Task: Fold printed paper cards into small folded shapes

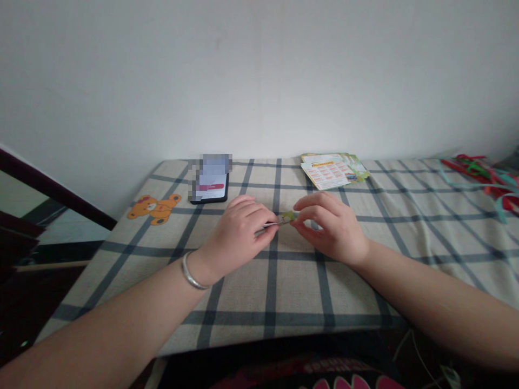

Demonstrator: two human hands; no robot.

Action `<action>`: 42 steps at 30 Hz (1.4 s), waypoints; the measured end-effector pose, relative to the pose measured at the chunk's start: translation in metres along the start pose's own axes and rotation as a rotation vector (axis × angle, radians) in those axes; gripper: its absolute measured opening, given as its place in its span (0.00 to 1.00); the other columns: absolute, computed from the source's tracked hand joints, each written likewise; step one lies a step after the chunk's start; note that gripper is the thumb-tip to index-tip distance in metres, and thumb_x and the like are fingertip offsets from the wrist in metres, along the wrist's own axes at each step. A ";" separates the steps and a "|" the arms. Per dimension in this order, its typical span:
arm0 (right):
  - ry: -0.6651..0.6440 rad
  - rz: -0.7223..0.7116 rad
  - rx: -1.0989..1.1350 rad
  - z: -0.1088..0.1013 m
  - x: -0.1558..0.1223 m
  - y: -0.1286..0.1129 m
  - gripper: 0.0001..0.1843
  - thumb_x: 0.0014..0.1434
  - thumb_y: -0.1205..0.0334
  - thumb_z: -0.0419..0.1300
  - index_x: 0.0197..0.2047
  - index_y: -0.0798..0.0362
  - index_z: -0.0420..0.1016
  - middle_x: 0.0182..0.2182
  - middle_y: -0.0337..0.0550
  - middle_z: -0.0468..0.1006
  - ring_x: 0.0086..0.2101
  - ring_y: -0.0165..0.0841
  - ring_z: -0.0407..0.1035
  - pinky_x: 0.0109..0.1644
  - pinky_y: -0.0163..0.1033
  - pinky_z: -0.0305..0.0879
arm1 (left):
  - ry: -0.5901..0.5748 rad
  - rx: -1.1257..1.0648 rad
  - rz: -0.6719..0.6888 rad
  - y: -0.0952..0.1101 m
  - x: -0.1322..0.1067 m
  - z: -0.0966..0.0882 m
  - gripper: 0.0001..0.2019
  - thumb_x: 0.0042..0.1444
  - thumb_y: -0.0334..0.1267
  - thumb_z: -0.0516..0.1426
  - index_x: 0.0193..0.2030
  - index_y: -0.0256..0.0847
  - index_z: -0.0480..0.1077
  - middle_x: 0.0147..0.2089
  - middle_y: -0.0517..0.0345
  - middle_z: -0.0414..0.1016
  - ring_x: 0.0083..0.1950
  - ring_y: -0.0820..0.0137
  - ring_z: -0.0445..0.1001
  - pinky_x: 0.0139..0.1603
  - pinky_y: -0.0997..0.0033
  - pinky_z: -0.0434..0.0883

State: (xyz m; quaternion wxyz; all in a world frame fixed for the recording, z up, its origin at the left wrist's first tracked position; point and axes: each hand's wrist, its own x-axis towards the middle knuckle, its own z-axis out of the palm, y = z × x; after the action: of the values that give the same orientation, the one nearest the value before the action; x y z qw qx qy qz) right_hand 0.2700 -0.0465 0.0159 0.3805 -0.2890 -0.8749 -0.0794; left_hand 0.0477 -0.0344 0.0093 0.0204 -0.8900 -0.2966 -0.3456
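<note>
Two bare hands meet above the cloth-covered worktop [239,300], with one thin piece [286,218] held between them near the middle. The left hand [245,227] pinches the piece's left end between thumb and fingers; the right hand [334,224] has thumb and fingertips closed on the other end, its remaining fingers curled. Gripping both ends probably keeps something so slight steady and lets each side be guided separately. A phone [213,186] and an overlapping pile of cards [324,174] lie farther back toward the wall [259,70], likely to be within sight and reach yet out of the way. Seen almost edge-on, the piece looks slim and flat, pale at the left and yellow-green toward the right; the fingers hide too much to tell whether it is folded.
</note>
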 end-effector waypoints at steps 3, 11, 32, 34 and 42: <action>0.005 0.005 -0.062 -0.001 -0.002 0.000 0.03 0.61 0.66 0.59 0.38 0.49 0.71 0.42 0.44 0.74 0.39 0.33 0.68 0.40 0.40 0.66 | 0.031 -0.047 -0.044 -0.001 0.000 0.002 0.04 0.57 0.32 0.58 0.32 0.39 0.68 0.31 0.59 0.74 0.37 0.68 0.70 0.48 0.60 0.69; 0.002 0.009 -0.129 0.000 -0.004 -0.001 0.05 0.61 0.64 0.59 0.40 0.48 0.76 0.43 0.45 0.72 0.39 0.34 0.66 0.41 0.40 0.66 | 0.066 -0.098 -0.041 0.002 -0.002 0.003 0.04 0.58 0.32 0.58 0.32 0.39 0.68 0.31 0.60 0.73 0.38 0.70 0.70 0.49 0.61 0.70; -0.038 -0.032 -0.085 0.002 0.000 0.000 0.05 0.62 0.62 0.60 0.41 0.50 0.77 0.36 0.42 0.79 0.36 0.34 0.67 0.38 0.41 0.65 | 0.048 -0.024 0.046 0.005 0.001 0.003 0.08 0.58 0.29 0.55 0.28 0.39 0.67 0.29 0.60 0.73 0.33 0.72 0.70 0.50 0.59 0.72; -0.045 -0.035 -0.079 0.003 0.001 0.000 0.05 0.62 0.62 0.60 0.39 0.51 0.77 0.35 0.43 0.79 0.35 0.34 0.66 0.37 0.40 0.65 | 0.054 -0.011 0.063 0.005 0.001 0.004 0.08 0.58 0.29 0.55 0.27 0.39 0.67 0.29 0.60 0.72 0.33 0.72 0.70 0.51 0.60 0.73; -0.111 -0.007 -0.039 0.006 0.003 0.001 0.06 0.63 0.63 0.57 0.37 0.52 0.76 0.32 0.43 0.77 0.32 0.33 0.65 0.36 0.39 0.64 | 0.025 0.058 0.116 0.004 -0.001 0.003 0.07 0.59 0.29 0.55 0.29 0.39 0.69 0.29 0.62 0.73 0.34 0.73 0.71 0.57 0.59 0.71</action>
State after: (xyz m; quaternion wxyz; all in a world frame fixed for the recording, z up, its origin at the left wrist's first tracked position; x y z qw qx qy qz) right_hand 0.2656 -0.0426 0.0138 0.3254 -0.2973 -0.8939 -0.0816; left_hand 0.0513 -0.0377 0.0069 0.0701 -0.9004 -0.2541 -0.3461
